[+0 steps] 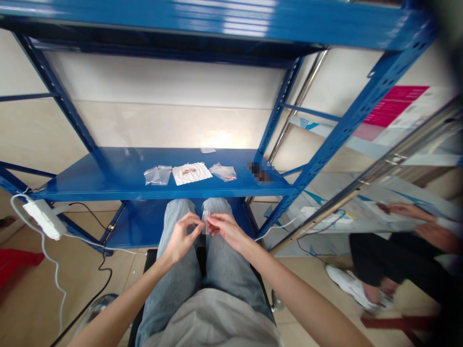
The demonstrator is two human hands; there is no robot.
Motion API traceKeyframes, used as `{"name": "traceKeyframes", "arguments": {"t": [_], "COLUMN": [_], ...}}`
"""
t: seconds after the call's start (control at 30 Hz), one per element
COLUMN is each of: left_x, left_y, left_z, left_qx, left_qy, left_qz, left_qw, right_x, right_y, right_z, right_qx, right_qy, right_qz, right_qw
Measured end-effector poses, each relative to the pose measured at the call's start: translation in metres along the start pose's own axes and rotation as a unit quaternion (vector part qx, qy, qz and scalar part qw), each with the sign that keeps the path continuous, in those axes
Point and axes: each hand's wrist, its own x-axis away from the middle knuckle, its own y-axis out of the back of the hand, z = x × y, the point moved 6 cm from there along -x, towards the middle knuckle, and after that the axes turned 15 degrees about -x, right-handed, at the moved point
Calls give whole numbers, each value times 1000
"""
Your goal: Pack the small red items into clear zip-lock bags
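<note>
We log a small clear bag over our knees, pinched in our right hand's fingers. Left hand: fingers curled at its left edge; grip, we cannot tell. Far, on blue shelf, 3 items: left packet, white sheet, right packet.

Left hand, right hand: two wearer's hands. Small clear packet between them: one. On blue shelf: left clear bag, right clear bag, two; white sheet, one; reddish bits on it, too small to count. White power strip: one. Co-worker: one. Magenta poster: one.
</note>
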Motion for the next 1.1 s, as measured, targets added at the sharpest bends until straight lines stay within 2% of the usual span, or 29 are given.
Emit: {"name": "traceKeyframes", "arguments": {"t": [0.13, 0.27, 0.63, 0.77, 0.93, 1.1], "left_x": [4, 2, 2, 5, 9, 7], "left_y": [-14, -16, -20, -22, -21, -22], "left_z": [2, 10, 15, 15, 16, 16], "left_qx": [26, 25, -13, -64, -169, -107], "left_qy": [32, 70, 70, 69, 45, 62], "left_qz": [24, 35, 81, 95, 91, 98], "left_qw": [999, 997, 994, 991, 980, 988], "right_x": [2, 2, -1, -2, 1, -4], "right_y": [-8, -8, -8, -10, -12, -7], "right_z": [1, 5, -2, -3, 0, -3], "right_qx": [42, 74, 133, 189, 300, 241], "right_qy": [17, 35, 51, 69, 133, 93], "right_qz": [31, 9, 21, 35, 21, 26], "right_qw": [999, 997, 990, 979, 944, 966]}}
